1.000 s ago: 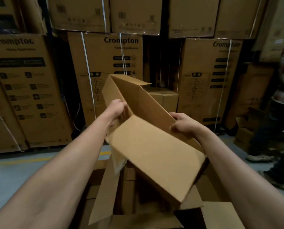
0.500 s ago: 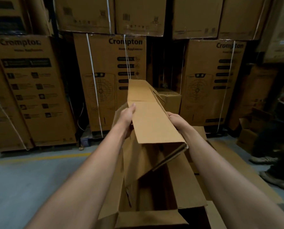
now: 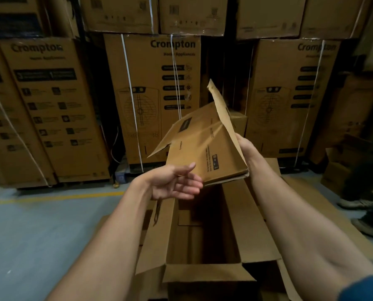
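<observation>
A flattened carton [image 3: 205, 148] is held up near the centre of the view, slightly toward 1 o'clock, above the open carton [image 3: 157, 235] that lies on the floor at 6 o'clock. Its right edge is gripped by the right hand [image 3: 245, 146], so the board hangs tilted and free. The left hand [image 3: 174, 183] is spread wide, palm up, and holds nothing. It is kept just beside the lower left corner, probably to receive that edge; contact cannot be told. Counted are one flattened carton, one open carton and three tall printed boxes at 10 [image 3: 50, 109], 12 [image 3: 155, 94] and 2 o'clock [image 3: 289, 94]. Two shoes [image 3: 370, 229] of another person are seen at 4 o'clock.
</observation>
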A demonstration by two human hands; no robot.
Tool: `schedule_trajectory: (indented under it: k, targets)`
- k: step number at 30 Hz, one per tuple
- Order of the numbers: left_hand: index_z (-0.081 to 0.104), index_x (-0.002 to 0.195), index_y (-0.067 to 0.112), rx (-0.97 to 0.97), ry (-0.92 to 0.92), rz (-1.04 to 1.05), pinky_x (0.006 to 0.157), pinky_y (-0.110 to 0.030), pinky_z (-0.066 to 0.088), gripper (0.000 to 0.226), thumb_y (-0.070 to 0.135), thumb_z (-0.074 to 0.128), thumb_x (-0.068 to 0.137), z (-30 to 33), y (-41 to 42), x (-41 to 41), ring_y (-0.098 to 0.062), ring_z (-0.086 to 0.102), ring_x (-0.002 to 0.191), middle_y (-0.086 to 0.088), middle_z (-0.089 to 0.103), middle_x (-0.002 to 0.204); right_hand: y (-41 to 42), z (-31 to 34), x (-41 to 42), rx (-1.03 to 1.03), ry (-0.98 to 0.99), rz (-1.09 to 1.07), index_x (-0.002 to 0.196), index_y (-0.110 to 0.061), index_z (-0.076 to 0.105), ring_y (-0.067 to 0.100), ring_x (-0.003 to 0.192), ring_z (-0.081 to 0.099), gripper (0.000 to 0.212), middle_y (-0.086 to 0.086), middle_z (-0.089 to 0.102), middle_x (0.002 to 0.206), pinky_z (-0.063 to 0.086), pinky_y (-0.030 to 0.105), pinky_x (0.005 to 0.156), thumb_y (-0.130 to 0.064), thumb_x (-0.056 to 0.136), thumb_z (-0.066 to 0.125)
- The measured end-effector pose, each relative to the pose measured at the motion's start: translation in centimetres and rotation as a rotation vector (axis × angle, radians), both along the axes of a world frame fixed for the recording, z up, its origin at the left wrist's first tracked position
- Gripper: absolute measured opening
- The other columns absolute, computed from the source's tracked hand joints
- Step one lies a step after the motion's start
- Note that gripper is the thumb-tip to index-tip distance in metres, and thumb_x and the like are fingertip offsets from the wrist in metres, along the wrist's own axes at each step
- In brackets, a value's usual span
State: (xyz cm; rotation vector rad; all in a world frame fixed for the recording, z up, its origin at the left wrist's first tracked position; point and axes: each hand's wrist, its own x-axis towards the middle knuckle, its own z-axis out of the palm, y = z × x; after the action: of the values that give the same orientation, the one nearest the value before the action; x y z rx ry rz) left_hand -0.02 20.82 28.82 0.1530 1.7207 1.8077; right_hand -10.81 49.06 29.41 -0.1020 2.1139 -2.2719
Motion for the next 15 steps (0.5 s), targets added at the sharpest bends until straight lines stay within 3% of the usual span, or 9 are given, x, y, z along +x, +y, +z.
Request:
schedule_trajectory:
  k: [1, 2, 5, 8, 10, 12, 15]
  targets:
    - [0.068, 0.130, -0.004, -0.041, -0.019, -0.055, 0.086, -0.042, 0.066, 0.063, 0.051, 0.064, 0.100, -0.3, -0.6, 0.2, -0.031, 0.078, 0.102, -0.024, 0.074, 0.122, 0.4, -0.4, -1.0, 0.002, 0.009, 0.015, 0.131, -0.014, 0.067, 0.034, 0.108, 0.074, 0.077, 0.020, 0.071, 0.128, 0.064, 0.048, 0.081, -0.052, 0.069, 0.095]
    - [0.065, 0.134, -0.006, -0.092, -0.039, -0.112, 0.092, -0.045, 0.064, 0.073, 0.059, 0.059, 0.101, -0.7, -1.1, 0.3, -0.035, 0.075, 0.112, -0.026, 0.071, 0.128, 0.8, -0.5, -1.5, -0.011, 0.022, 0.023, 0.134, -0.015, 0.066, 0.037, 0.111, 0.074, 0.089, 0.020, 0.072, 0.128, 0.062, 0.053, 0.088, -0.050, 0.061, 0.100]
    - [0.054, 0.148, -0.003, -0.167, -0.128, -0.168, 0.112, -0.056, 0.050, 0.100, 0.081, 0.051, 0.093, -2.9, -2.0, -0.1, -0.041, 0.064, 0.131, -0.024, 0.063, 0.145, 0.3, 0.3, -0.4, -0.048, 0.042, -0.039, 0.137, -0.018, 0.065, 0.036, 0.111, 0.075, 0.071, 0.017, 0.075, 0.123, 0.059, 0.059, 0.097, -0.038, 0.075, 0.094]
    - [0.038, 0.161, 0.014, -0.037, -0.179, 0.032, 0.115, -0.060, 0.044, 0.119, 0.092, 0.064, 0.075, -6.0, -1.7, -0.5, -0.042, 0.062, 0.132, -0.016, 0.051, 0.158, -0.3, 0.7, 1.0, -0.105, 0.060, -0.047, 0.141, -0.021, 0.061, 0.035, 0.109, 0.076, 0.061, 0.017, 0.075, 0.123, 0.062, 0.053, 0.090, -0.030, 0.086, 0.085]
    - [0.048, 0.152, 0.028, 0.117, -0.153, 0.294, 0.103, -0.057, 0.052, 0.103, 0.089, 0.070, 0.073, -8.0, -0.9, -0.5, -0.042, 0.066, 0.126, -0.014, 0.056, 0.153, -0.4, 0.6, 1.4, -0.148, 0.035, -0.071, 0.141, -0.023, 0.061, 0.034, 0.106, 0.077, 0.053, 0.016, 0.076, 0.122, 0.064, 0.049, 0.082, -0.029, 0.092, 0.081]
    - [0.059, 0.147, 0.023, 0.412, -0.125, 0.564, 0.092, -0.054, 0.058, 0.087, 0.076, 0.074, 0.080, -9.4, -0.1, -0.7, -0.039, 0.070, 0.122, -0.015, 0.064, 0.145, 0.1, 0.1, 0.7, -0.157, 0.041, -0.051, 0.141, -0.022, 0.060, 0.035, 0.108, 0.076, 0.052, 0.017, 0.074, 0.125, 0.063, 0.052, 0.087, -0.030, 0.093, 0.079]
    - [0.059, 0.142, 0.013, 0.822, -0.105, 0.746, 0.099, -0.057, 0.059, 0.058, 0.041, 0.077, 0.095, -8.9, 1.7, -0.9, -0.040, 0.071, 0.119, -0.021, 0.071, 0.133, 0.7, -0.8, 0.8, -0.136, -0.008, -0.037, 0.137, -0.016, 0.063, 0.035, 0.105, 0.076, 0.052, 0.017, 0.075, 0.122, 0.058, 0.059, 0.098, -0.034, 0.092, 0.079]
